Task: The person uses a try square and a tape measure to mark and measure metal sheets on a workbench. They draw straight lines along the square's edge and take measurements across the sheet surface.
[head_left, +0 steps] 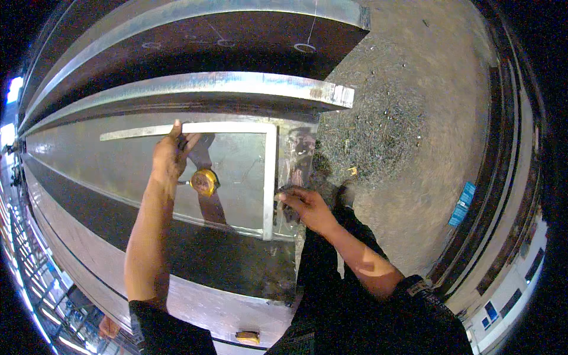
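L hand (170,155) rests on the long arm of a white steel square (269,177), fingers curled loosely w/ fingertips pressing the far edge, nothing gripped. The square lies flat on a shiny metal plate (89,154), its corner at far right. R hand (305,204) sits at the short arm near the plate's right end, fingers pinched narrow on that edge; can't tell if it holds anything small. Yellow tape measure (205,181) lies on the plate just right of the L wrist. Steel beam (236,86) runs on the far side; dirt floor (414,118) to the right.
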`<state>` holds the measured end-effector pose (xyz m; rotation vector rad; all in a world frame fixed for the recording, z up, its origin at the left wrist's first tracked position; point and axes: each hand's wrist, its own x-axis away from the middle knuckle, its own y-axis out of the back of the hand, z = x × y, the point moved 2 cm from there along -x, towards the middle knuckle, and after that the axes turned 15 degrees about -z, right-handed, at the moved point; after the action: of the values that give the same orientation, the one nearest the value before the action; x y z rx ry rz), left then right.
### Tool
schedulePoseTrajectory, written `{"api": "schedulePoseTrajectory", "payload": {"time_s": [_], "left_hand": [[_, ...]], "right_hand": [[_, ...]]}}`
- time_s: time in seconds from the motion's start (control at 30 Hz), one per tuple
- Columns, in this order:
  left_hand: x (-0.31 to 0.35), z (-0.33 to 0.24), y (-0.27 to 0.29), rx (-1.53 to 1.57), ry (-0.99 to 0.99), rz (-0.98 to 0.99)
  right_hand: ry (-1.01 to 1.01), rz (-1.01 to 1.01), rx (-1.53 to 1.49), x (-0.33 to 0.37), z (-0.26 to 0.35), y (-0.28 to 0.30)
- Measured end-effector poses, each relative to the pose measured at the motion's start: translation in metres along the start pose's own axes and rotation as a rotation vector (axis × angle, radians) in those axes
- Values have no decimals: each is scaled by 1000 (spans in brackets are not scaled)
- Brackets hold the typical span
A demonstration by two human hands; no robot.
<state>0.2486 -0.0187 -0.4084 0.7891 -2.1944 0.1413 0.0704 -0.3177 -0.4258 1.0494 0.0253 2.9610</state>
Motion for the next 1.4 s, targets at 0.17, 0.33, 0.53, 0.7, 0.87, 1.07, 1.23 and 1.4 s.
{"api": "schedulePoseTrajectory", "payload": {"time_s": [0.17,0.33,0.53,0.7,0.87,1.07,1.23,1.4], "left_hand": [[-58,16,-23,122,23,71],[-80,35,-40,87,-28,-35],[-53,40,-58,118,-82,-139],[-45,29,-61,8,30,-14],[-44,40,-53,-27,-96,11],[-35,44,-65,162,-51,-22],[-30,25,-73,18,-69,-27],[-26,24,-73,5,-57,40]], "right_hand": [[115,-169,246,-26,-3,-10],[203,-312,488,-35,8,2],[306,-349,672,-38,21,8],[366,-351,697,-47,17,4],[395,-341,602,-50,16,0],[354,-398,625,-49,12,-2],[460,-458,601,-54,13,-4],[363,-477,581,-45,16,-5]]}}
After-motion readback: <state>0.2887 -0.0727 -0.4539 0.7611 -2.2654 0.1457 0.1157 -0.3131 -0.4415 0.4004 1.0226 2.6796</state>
